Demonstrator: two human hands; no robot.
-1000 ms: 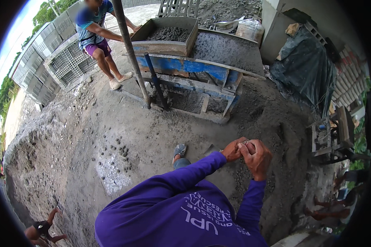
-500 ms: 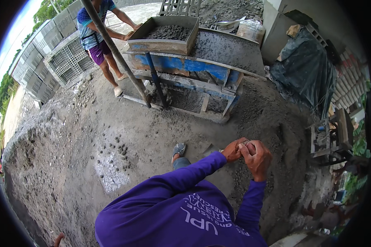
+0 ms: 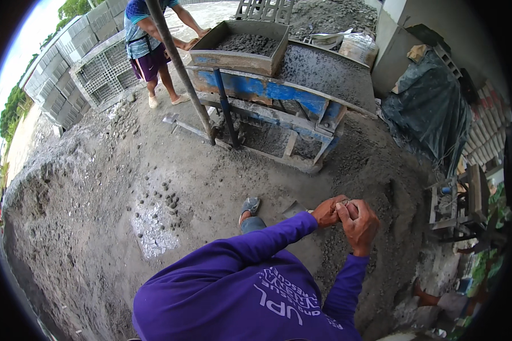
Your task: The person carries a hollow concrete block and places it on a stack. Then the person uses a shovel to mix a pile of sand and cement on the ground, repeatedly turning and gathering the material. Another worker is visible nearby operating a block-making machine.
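The person in the purple long-sleeved shirt [image 3: 250, 295] holds both hands together in front of the chest, above the grey, gritty ground [image 3: 114, 187]. The left hand [image 3: 329, 211] is curled, fingers bent inward against the right hand. The right hand [image 3: 358, 223] has its fingers folded together, and the fingertips of both hands meet around a small dark object [image 3: 343, 202] pinched between them; it is too small to tell what it is. One foot in a grey sandal [image 3: 249, 206] shows just beyond the left sleeve.

Past the hands stands a block-making machine [image 3: 267, 99] with a blue-painted steel frame. On top of it sits a rectangular metal tray [image 3: 233, 57], its walls smeared with cement, and inside lies a dark grey, damp-looking concrete mix that covers the floor of the tray without reaching the rim. Beside the tray the machine's flat sloping deck [image 3: 330, 74] is covered with the same grey mix. A long metal lever [image 3: 179, 68] rises at a slant in front of the machine.

A second person [image 3: 148, 45] in a blue shirt and purple shorts stands at the far side, hands touching the tray's end. Behind them are stacks of grey hollow blocks [image 3: 91, 74]. To the right, a dark tarpaulin [image 3: 432, 119] covers a heap, and white sacks [image 3: 352, 45] rest behind the deck.
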